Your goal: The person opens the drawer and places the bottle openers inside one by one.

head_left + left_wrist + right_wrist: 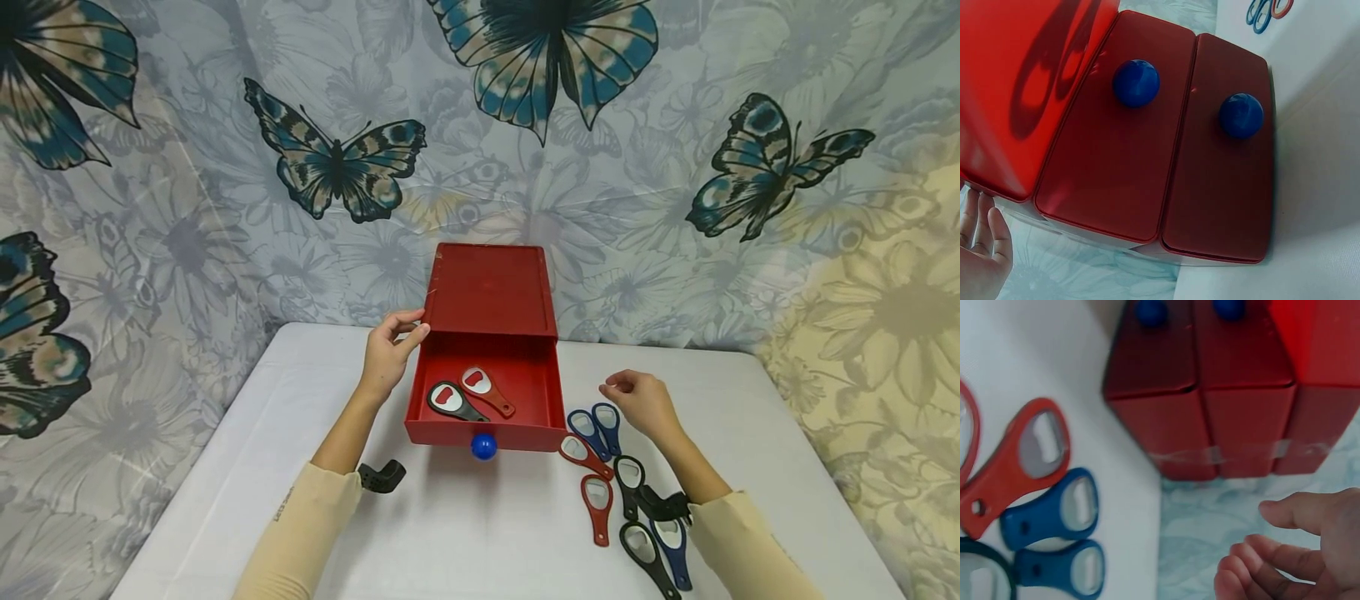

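Note:
A red drawer cabinet (491,287) has its top drawer (525,375) pulled out by the blue knob (483,447) side. Inside the drawer lie a black bottle opener (467,410) and a red bottle opener (501,402). My left hand (388,354) rests its extended fingers (984,225) against the cabinet's left side. To the right of the drawer, my right hand (641,402) hovers near two blue bottle openers (609,429). Its thumb and loosely bent fingers stand apart in the right wrist view, with nothing between them.
More bottle openers lie at the table's right: a red one (597,508), a black one (649,557) and several others. Two closed drawers with blue knobs (1136,83) sit below the pulled-out one. Behind the white table (450,533) hangs a butterfly-patterned cloth (615,208).

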### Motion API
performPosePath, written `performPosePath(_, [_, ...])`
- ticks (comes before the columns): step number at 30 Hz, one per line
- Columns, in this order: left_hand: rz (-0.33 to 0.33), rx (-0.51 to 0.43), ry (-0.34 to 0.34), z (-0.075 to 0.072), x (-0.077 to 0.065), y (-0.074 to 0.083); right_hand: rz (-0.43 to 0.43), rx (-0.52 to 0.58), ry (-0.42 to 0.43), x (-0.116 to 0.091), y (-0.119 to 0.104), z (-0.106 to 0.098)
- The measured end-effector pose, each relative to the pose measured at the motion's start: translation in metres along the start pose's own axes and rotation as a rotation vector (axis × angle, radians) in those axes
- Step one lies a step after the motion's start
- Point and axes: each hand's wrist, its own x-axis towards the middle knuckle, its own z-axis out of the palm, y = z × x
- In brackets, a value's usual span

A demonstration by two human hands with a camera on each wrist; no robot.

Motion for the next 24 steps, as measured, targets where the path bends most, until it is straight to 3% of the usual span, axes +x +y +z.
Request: performPosePath(24, [0.001, 0.006, -0.015, 0.000, -0.002, 0.004, 0.214, -0.196, -0.179, -0.011, 0.045, 0.032])
